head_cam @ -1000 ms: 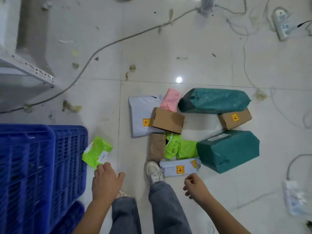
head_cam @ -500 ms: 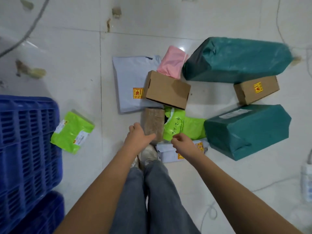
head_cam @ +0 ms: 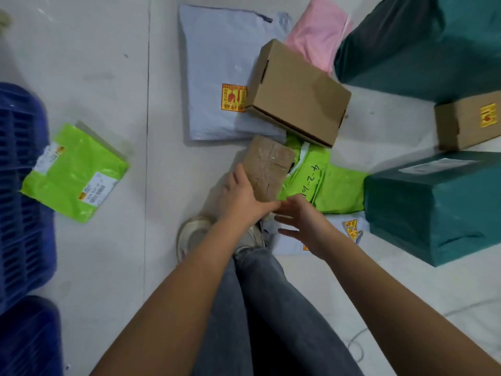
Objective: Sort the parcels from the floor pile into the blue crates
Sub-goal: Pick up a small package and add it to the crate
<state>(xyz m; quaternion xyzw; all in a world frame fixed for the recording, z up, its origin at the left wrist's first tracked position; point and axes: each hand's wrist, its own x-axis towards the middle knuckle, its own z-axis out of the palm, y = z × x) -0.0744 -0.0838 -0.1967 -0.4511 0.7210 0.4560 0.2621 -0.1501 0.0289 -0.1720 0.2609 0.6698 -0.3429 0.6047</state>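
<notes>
The floor pile holds a brown taped parcel, a lime green mailer, a cardboard box, a flat grey mailer, a pink parcel and a small grey parcel. My left hand lies against the brown parcel's near left corner, fingers along its left side, thumb across its near end. My right hand hovers with spread fingers just right of it, over the small grey parcel. Blue crates stand at the left edge.
Two large dark green parcels and a small cardboard box lie to the right. Another lime green mailer rests on the floor beside the crates. My shoe and legs are directly below the hands.
I have bent lower toward the pile. My left hand reached forward onto the brown parcel, and my right hand opened and moved left beside it.
</notes>
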